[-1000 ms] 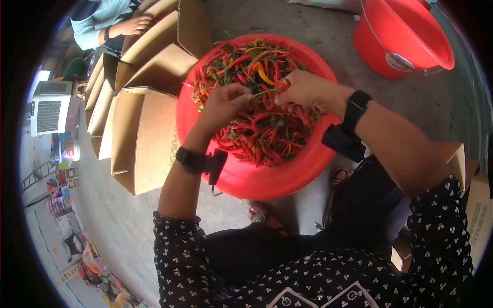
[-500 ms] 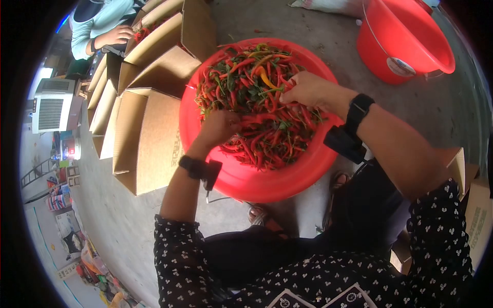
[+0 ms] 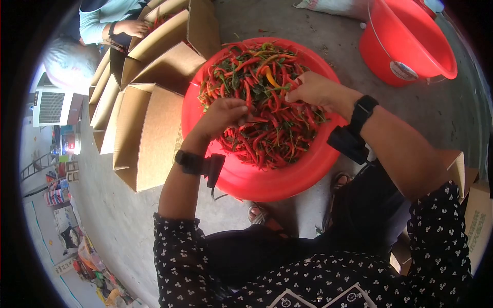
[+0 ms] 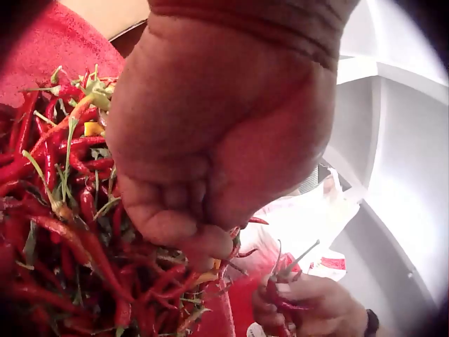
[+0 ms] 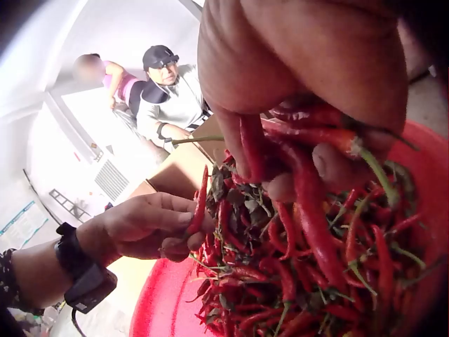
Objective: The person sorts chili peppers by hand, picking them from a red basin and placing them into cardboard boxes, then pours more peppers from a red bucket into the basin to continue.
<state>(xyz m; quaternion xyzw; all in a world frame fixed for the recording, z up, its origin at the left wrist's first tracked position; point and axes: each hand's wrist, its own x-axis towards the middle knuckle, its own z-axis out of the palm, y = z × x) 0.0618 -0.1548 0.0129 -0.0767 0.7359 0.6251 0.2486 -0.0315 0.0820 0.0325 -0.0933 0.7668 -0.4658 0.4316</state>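
A heap of red chili peppers (image 3: 267,136), mixed with green stems and leaves, fills a wide red basin (image 3: 287,184). Over its left side is my left hand (image 3: 222,117), which pinches a single red chili pepper (image 5: 200,205) between thumb and fingers. My right hand (image 3: 321,93) hovers over the heap's right side. Several chili peppers (image 5: 309,189) are gripped in its curled fingers, stems poking out, as the right wrist view shows. Near the right thumb lies an orange-yellow chili pepper (image 3: 270,77). In the left wrist view, my left palm hides what its fingertips hold.
Open cardboard boxes (image 3: 159,133) stand in a row left of the basin. Behind them another person's hand (image 3: 134,27) reaches into a box. A red bucket (image 3: 382,54) with a wire handle is at the upper right. My sandalled feet (image 3: 259,213) are below the basin.
My left hand left the right hand's side, dipped to the heap's lower left, then rose slightly with a chili pepper. The right hand stays nearly in place. A head has appeared beyond the boxes.
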